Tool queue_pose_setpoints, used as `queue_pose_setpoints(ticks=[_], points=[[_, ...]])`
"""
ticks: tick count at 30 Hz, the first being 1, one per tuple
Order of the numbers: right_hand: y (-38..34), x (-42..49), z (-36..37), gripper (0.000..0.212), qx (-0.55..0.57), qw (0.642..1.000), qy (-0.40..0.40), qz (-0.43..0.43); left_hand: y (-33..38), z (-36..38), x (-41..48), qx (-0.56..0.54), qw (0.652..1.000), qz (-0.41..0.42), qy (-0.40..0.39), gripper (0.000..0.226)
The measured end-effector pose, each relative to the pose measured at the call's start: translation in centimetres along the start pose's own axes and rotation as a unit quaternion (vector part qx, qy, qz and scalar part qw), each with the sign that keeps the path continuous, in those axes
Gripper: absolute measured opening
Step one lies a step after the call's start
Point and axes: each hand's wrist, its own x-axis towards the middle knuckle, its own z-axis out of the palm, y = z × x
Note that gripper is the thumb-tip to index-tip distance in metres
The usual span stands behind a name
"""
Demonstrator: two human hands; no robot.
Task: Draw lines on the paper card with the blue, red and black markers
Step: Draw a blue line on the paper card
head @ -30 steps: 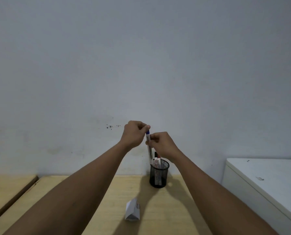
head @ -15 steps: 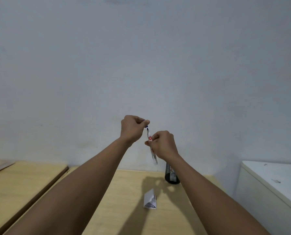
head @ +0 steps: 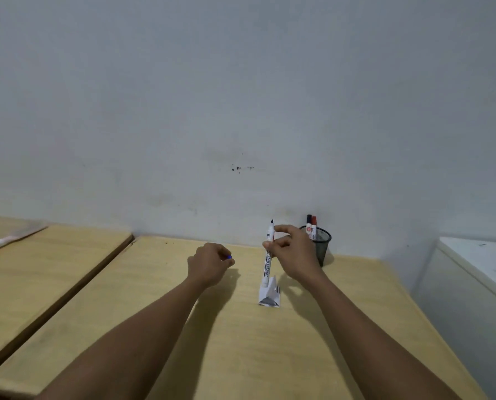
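Setting: a plain office or classroom-type workroom. Indicators:

- Light wood-laminate counter (head: 241,342) at 6 o'clock, butted against the wall; a second matching counter (head: 53,269) lies at 9 o'clock, separated by a narrow dark gap.
- Black mesh pen holder (head: 320,245) at 1 o'clock, standing on the counter near the wall, containing two upright markers (head: 311,225).
- Bare, pale grey painted wall (head: 241,96) at 12 o'clock, scuffed, with small dark specks.
- White cabinet-like unit (head: 472,284) at 3 o'clock, beside the counter.

No domestic or kitchen fittings are visible.
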Motion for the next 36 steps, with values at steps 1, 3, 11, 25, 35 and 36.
queue_pose_setpoints(ticks=[1, 3, 11, 25, 35, 36], points=[[0.2, -0.2, 0.0, 0.042, 0.009, 1.000, -0.002, 0.003, -0.4, 0.5, -0.2, 0.013, 1.000, -0.004, -0.002, 0.009], [0.3, -0.3, 0.0, 0.042, 0.023, 1.000, -0.002, 0.006, -1.1, 1.4, -0.4, 0.033, 0.999, -0.006, 0.005, 0.010], [0.9, 0.1, -1.0, 0.022, 0.043, 0.999, -0.007, 0.012, -2.7, 2.6, -1.4, 0.095, 0.994, 0.034, 0.039, 0.040], [4.7, -0.5, -1.8, 0.028, 0.183, 0.979, -0.006, 0.088, 1.2, 5.5, -8.8, 0.138, 0.944, 0.287, -0.086, 0.044], [6.9, -1.0, 2.2, 0.017, 0.154, 0.985, -0.018, 0.078, 1.2, 5.6, -9.3, 0.214, 0.931, 0.280, -0.096, 0.048], [7.2, -0.9, 2.6, 0.017, 0.148, 0.985, -0.024, 0.084, 1.1, 5.4, -9.3, 0.207, 0.934, 0.275, -0.100, 0.047]])
